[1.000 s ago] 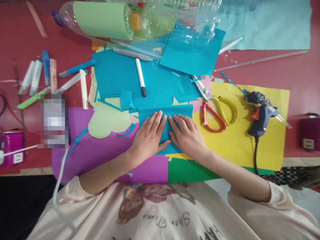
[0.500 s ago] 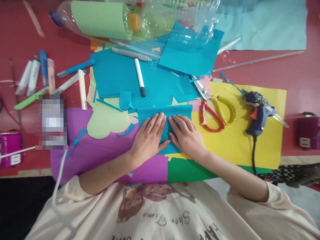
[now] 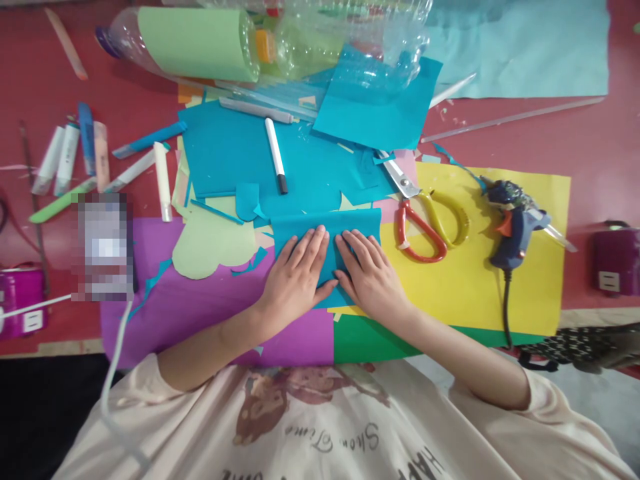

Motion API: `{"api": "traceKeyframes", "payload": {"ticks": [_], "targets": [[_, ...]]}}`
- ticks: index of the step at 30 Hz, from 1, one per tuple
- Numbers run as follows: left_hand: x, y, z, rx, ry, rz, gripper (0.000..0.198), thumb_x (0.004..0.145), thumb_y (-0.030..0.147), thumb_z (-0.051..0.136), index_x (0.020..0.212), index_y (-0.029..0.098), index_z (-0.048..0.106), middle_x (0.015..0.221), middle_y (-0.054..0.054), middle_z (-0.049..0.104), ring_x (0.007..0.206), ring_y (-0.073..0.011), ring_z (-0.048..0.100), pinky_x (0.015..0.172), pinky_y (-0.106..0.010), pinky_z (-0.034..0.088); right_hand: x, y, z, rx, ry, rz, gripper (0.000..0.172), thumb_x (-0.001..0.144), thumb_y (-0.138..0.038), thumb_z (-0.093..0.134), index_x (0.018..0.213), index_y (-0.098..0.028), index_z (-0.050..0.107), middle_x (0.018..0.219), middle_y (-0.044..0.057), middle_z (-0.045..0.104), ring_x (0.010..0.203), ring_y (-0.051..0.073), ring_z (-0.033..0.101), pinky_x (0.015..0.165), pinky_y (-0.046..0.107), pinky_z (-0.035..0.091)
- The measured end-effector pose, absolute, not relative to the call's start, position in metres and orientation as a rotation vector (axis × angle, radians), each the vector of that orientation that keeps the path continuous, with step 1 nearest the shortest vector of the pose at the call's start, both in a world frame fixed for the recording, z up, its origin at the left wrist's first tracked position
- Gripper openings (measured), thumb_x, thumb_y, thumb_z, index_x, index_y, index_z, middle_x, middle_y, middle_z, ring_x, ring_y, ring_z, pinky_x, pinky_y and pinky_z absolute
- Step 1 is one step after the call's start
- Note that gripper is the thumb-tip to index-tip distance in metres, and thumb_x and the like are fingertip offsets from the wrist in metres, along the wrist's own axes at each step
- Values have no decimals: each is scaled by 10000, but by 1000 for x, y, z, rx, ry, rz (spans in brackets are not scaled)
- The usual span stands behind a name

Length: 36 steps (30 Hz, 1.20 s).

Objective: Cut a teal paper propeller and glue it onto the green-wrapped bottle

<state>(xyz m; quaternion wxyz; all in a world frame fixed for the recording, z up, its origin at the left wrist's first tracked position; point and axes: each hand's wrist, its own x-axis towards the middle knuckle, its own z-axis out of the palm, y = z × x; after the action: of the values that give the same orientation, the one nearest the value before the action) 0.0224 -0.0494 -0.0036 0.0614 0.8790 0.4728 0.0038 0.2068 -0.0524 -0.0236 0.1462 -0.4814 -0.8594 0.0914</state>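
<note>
A piece of blue paper lies in front of me, its far edge looking folded or curled over. My left hand rests flat on its left half, fingers stretched out and pointing away from me. On the right half lies my right hand, also flat with fingers spread. The two thumbs nearly meet over the paper. Right of my right hand are scissors with one red and one yellow handle. Beyond the paper, a white marker with a dark end lies on larger blue sheets.
Plastic bottles lie along the back. A glue gun sits on yellow paper at right. Several markers and a blurred-out device with a cable are at left. Purple paper and a light green cutout lie nearby.
Both hands stay flat on the blue paper with almost no movement. The whole view has shifted very slightly.
</note>
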Motion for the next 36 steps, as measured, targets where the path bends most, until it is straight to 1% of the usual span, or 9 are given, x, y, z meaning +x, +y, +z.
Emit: {"api": "traceKeyframes", "payload": {"ticks": [5, 13, 18, 21, 23, 26, 28, 33, 36], "targets": [[23, -49, -1, 2682, 1430, 5, 667, 1004, 464, 257, 1479, 7, 362, 1513, -204, 436, 1374, -301, 446, 1136, -419, 345, 206, -52, -22, -1358, -2472, 215, 503, 1003, -332, 356, 1390, -52, 514, 1358, 204, 592, 1310, 294, 512, 1108, 475, 421], [24, -48, 0, 2701, 1432, -35, 671, 1002, 462, 264, 1479, 0, 356, 1511, -205, 438, 1357, -306, 460, 1124, -419, 351, 207, -50, -20, -1325, -2494, 151, 492, 1001, -321, 357, 1354, -35, 547, 1318, 207, 619, 1269, 297, 528, 1073, 465, 446], [24, -44, 3, 2711, 1418, -25, 601, 983, 364, 333, 1462, 5, 390, 1488, -206, 470, 1304, -308, 498, 1072, -415, 391, 204, -41, -13, -1299, -2587, -4, 433, 1004, -256, 360, 1287, -40, 605, 1216, 186, 664, 1158, 265, 564, 998, 396, 479], [26, -40, 6, 2695, 1427, -55, 564, 970, 302, 347, 1448, 11, 415, 1455, -203, 509, 1256, -307, 531, 1026, -415, 419, 200, -33, -8, -1357, -2671, -9, 416, 989, -190, 374, 1324, -52, 579, 1172, 171, 663, 1094, 256, 547, 930, 370, 486], [27, -38, 8, 2674, 1435, -75, 565, 961, 289, 363, 1450, 12, 412, 1444, -208, 520, 1231, -309, 544, 1003, -417, 430, 198, -28, -5, -1384, -2726, 0, 430, 968, -147, 390, 1352, -45, 553, 1097, 161, 663, 1016, 252, 534, 870, 349, 478], [29, -36, 10, 2666, 1443, -112, 575, 951, 282, 374, 1463, 20, 392, 1470, -210, 491, 1206, -310, 553, 965, -416, 445, 194, -22, 0, -1395, -2807, -18, 456, 956, -124, 379, 1379, -40, 528, 942, 129, 642, 877, 243, 503, 782, 331, 443], [29, -34, 11, 2673, 1446, -135, 583, 948, 280, 374, 1473, 26, 375, 1495, -207, 459, 1189, -309, 559, 932, -415, 456, 192, -19, 3, -1420, -2846, -34, 463, 959, -128, 363, 1386, -44, 521, 896, 117, 623, 832, 241, 482, 739, 328, 418], [30, -28, 17, 2651, 1442, -184, 558, 947, 274, 377, 1465, 70, 396, 1526, -190, 421, 1136, -309, 579, 851, -419, 468, 185, -13, 7, -1523, -2882, 24, 478, 951, -133, 377, 1407, -37, 480, 939, 140, 614, 849, 251, 466, 688, 334, 388], [31, -25, 21, 2631, 1439, -214, 538, 950, 271, 373, 1455, 90, 410, 1534, -185, 411, 1105, -309, 586, 828, -424, 462, 183, -12, 7, -1507, -2925, 51, 490, 954, -101, 340, 1420, 8, 444, 996, 173, 629, 880, 265, 470, 697, 348, 389]]}}
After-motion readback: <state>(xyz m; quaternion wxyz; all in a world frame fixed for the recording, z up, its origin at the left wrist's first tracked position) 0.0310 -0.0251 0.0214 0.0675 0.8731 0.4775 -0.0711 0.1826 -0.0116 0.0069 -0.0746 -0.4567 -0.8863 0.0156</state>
